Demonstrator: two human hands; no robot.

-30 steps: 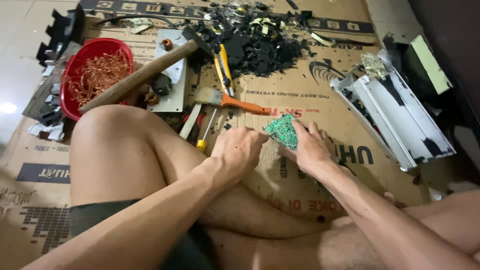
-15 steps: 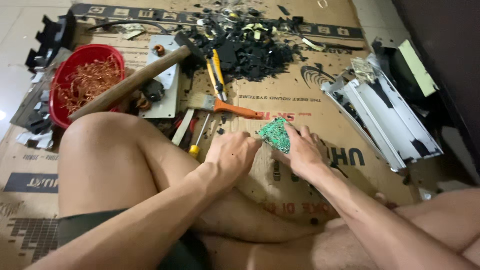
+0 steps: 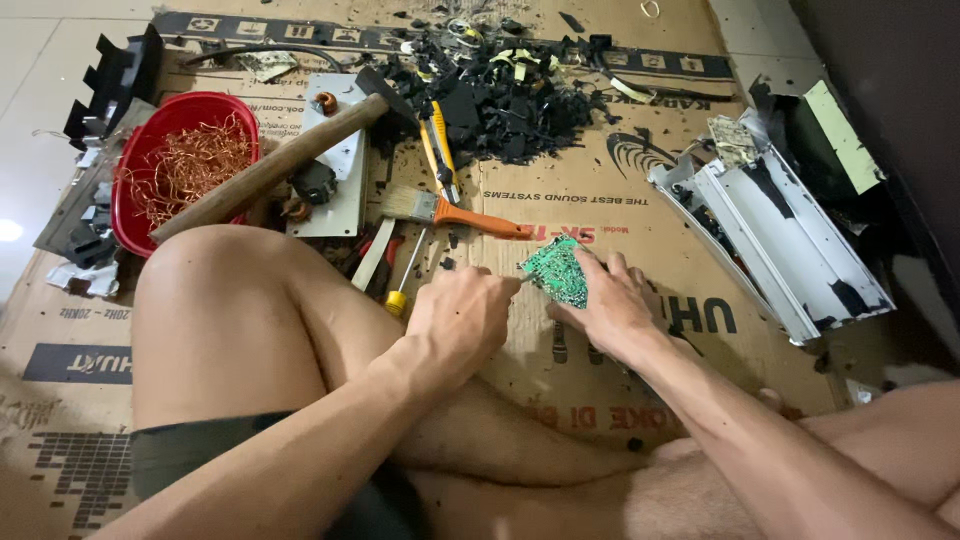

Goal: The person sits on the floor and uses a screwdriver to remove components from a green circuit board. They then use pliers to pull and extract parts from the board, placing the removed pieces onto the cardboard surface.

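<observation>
Green circuit board [image 3: 556, 272], flat, angular.

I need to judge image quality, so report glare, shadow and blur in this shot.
Head view: one bright glare spot on the floor tile at the left edge; top-right corner falls into dark shadow; green circuit board, left hand and right hand are evenly lit and sharp; straight edges bow slightly toward the frame's borders.
</observation>
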